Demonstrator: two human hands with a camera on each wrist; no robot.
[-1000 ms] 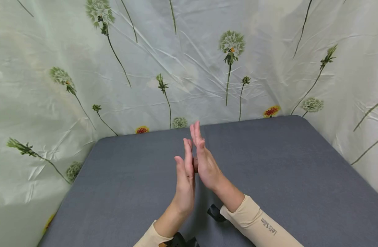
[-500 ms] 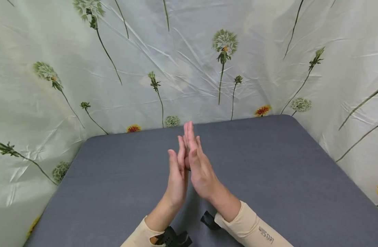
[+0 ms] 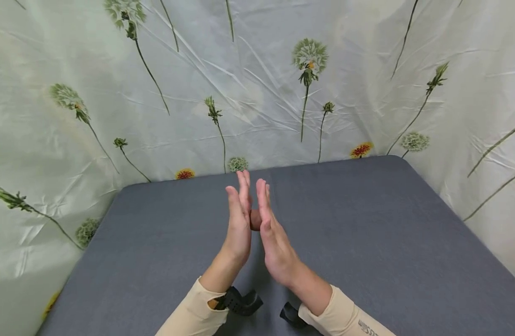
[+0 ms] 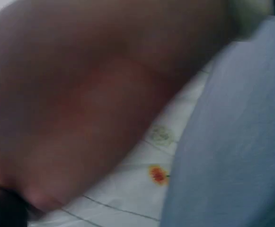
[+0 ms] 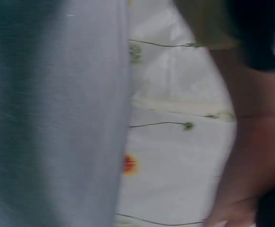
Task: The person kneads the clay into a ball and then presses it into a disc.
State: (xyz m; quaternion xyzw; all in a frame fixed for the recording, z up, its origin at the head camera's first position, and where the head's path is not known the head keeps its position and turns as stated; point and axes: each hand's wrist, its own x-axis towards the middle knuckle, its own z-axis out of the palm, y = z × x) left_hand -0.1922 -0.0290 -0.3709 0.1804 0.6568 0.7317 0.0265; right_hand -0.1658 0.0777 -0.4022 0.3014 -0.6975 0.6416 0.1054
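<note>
A small brown rounded lump [image 3: 255, 220] is pressed between two flat palms above the grey surface, in the head view; most of it is hidden by the hands. My left hand [image 3: 239, 221] lies on its left side, fingers straight and pointing away from me. On its other side my right hand [image 3: 275, 242] is also flat, its fingertips a little nearer to me than the left ones. The wrist views are blurred: a large part of the left hand [image 4: 90, 113] fills one, and the right hand [image 5: 255, 161] stands at the edge of the other. Neither clearly shows the lump.
Underneath is a dark grey padded table top [image 3: 366, 224] with rounded far corners. A pale curtain [image 3: 257, 93] printed with dandelions hangs behind it and at both sides. Black straps [image 3: 243, 302] with camera mounts sit at the wrists, by the beige sleeves.
The palms have slid along each other: the left hand moved forward and the right hand back toward me. The gap between the fingers is wider, and more of the brown lump shows.
</note>
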